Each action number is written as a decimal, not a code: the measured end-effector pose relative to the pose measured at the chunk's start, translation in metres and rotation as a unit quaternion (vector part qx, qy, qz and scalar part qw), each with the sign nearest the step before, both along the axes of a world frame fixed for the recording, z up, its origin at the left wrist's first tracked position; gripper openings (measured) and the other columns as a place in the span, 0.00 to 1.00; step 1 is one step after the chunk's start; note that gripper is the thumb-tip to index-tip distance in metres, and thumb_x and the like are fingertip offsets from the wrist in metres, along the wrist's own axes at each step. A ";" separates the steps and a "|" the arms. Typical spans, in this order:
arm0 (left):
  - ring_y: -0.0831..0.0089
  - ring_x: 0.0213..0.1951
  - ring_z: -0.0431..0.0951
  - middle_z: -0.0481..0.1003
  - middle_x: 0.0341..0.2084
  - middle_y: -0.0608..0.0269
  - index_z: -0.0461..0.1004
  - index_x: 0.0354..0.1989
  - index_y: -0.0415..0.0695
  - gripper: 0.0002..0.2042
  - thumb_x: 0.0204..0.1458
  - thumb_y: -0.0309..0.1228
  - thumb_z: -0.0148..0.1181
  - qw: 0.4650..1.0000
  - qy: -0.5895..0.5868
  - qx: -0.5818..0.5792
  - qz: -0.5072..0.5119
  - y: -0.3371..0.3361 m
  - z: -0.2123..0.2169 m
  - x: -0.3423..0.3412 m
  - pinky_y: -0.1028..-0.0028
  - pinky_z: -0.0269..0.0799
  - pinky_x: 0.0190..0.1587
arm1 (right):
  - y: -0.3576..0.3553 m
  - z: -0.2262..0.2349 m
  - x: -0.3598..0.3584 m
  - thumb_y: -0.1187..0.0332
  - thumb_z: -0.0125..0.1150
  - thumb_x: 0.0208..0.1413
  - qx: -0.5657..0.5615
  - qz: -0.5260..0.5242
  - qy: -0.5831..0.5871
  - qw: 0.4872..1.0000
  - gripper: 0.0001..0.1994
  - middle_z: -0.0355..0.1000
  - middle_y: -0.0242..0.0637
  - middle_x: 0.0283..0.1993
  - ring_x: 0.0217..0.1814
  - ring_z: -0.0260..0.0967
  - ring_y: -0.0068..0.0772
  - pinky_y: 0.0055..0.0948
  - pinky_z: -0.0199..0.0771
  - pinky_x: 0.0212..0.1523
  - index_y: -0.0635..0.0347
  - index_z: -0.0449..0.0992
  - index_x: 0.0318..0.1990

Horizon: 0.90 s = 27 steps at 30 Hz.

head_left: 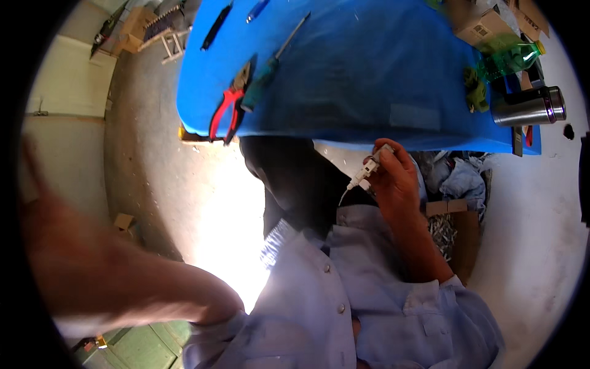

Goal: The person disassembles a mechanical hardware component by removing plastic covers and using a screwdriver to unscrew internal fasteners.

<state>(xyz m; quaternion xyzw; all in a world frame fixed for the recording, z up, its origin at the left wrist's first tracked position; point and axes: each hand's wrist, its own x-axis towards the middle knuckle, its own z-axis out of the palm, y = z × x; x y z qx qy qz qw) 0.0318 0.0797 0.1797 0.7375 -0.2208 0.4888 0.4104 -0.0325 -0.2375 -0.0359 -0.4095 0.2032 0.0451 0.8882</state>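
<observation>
My right hand point(396, 178) is closed on a small whitish plastic fitting point(370, 166) with a narrow tip, holding it over my lap near the table's front edge. A thin pale wire or stem point(342, 198) hangs from its lower end. The exact kind of fitting is too small to tell. My left hand point(52, 237) is lifted far out at the left rim of the view, smeared by motion, and its fingers cannot be made out. On the blue-covered table point(350, 67) lie red-handled pliers point(228, 107) and a screwdriver with a green handle point(261, 83).
A black pen-like tool point(216, 26) and a blue one point(257, 10) lie farther back. At the table's right are a green bottle point(510, 60), a steel flask point(530, 107) and cardboard boxes point(488, 31). Below stands a carton of small metallic pieces point(442, 237), beside grey cloth point(461, 181).
</observation>
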 end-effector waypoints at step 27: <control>0.61 0.31 0.81 0.78 0.33 0.53 0.76 0.48 0.39 0.11 0.56 0.21 0.64 0.940 0.327 0.090 -0.040 -0.153 -0.154 0.118 0.68 0.74 0.32 | -0.030 0.058 0.215 0.78 0.59 0.60 -0.205 0.191 -0.250 0.927 0.17 0.73 0.39 0.52 0.52 0.74 0.30 0.31 0.80 0.49 0.62 0.73 0.57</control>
